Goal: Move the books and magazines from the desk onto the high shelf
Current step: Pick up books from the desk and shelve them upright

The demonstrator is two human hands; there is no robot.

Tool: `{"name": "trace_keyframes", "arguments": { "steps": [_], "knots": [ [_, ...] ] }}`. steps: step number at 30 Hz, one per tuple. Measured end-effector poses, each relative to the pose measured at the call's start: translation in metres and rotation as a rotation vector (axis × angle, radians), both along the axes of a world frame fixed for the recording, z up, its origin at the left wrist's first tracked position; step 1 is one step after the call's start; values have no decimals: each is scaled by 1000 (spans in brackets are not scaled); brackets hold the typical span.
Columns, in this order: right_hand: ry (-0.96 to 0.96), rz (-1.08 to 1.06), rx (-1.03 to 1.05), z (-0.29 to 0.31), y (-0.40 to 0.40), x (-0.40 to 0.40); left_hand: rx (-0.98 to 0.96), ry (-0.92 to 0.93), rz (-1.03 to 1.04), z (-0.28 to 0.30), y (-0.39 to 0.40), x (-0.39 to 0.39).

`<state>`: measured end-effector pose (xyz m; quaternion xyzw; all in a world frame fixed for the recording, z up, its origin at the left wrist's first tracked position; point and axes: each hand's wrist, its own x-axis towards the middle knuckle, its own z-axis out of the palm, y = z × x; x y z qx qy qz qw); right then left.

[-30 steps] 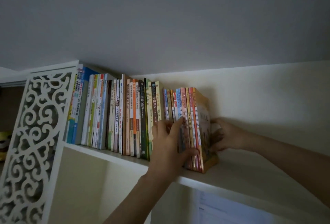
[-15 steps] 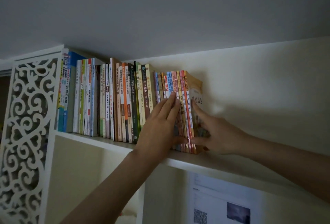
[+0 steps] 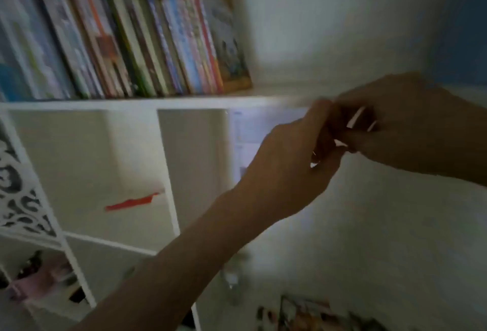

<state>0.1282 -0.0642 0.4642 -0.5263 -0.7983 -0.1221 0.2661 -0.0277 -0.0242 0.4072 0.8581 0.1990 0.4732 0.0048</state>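
A row of upright books (image 3: 147,38) stands on the high white shelf (image 3: 110,105) at the upper left, leaning slightly; the end book has a yellow-brown cover (image 3: 226,40). My left hand (image 3: 292,169) and my right hand (image 3: 403,125) are together below and to the right of the shelf edge, apart from the books. Their fingers are curled and touch each other; the frame is blurred and I see nothing held. Colourful magazine covers (image 3: 316,315) show at the bottom edge.
Open white cubbies (image 3: 105,167) lie under the shelf, one holding a red strip (image 3: 131,202). A white fretwork panel (image 3: 18,193) stands at the left. A paper sheet (image 3: 253,133) hangs on the wall behind my hands. Pink items (image 3: 39,280) fill a lower cubby.
Both hands have let go of the books and dropped down to the right, meeting below the shelf. The view has swung downward and is blurred.
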Motion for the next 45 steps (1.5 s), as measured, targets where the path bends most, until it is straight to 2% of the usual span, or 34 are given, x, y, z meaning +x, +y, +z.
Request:
{"name": "trace_keyframes", "arguments": {
  "steps": [4,6,8,10,12,14,18,23,25,27,31,35,38,42,45],
  "knots": [
    [94,-348,-488,-155,-61,112,-452,376,-299,-140,-22,94],
    [242,-632,-687,-256,-112,166,-720,603,-397,-230,-35,142],
    [417,-849,-759,-348,-170,204,-929,842,-417,-317,-51,174],
    [514,-982,-867,-410,-233,219,-1013,1050,-352,-398,-77,196],
    [565,-1104,-993,-448,-287,216,-1047,1183,-302,-458,-106,208],
    [694,-1249,-1012,-478,-328,211,-1133,1251,-319,-485,-135,217],
    [913,-1423,-1019,-520,-371,190,-1288,1111,-324,-510,-176,229],
    [1103,-1632,-915,-564,-383,155,-1119,1071,-111,-525,-216,246],
    [1142,-1691,-869,-577,-375,140,-1107,1052,-36,-527,-222,249],
    [1109,-1742,-853,-583,-364,129,-1185,990,-21,-533,-222,250],
    [1002,-1775,-814,-598,-355,120,-1249,862,-165,-543,-229,248],
    [1056,-1774,-678,-601,-353,111,-1260,758,-312,-542,-239,243],
    [1093,-1739,-566,-598,-346,109,-1369,679,-358,-536,-229,241],
    [1196,-1545,-464,-591,-313,116,-1630,550,-331,-513,-179,231],
    [1352,-1372,-441,-589,-273,120,-1709,464,-282,-510,-133,213]
  ]
}}
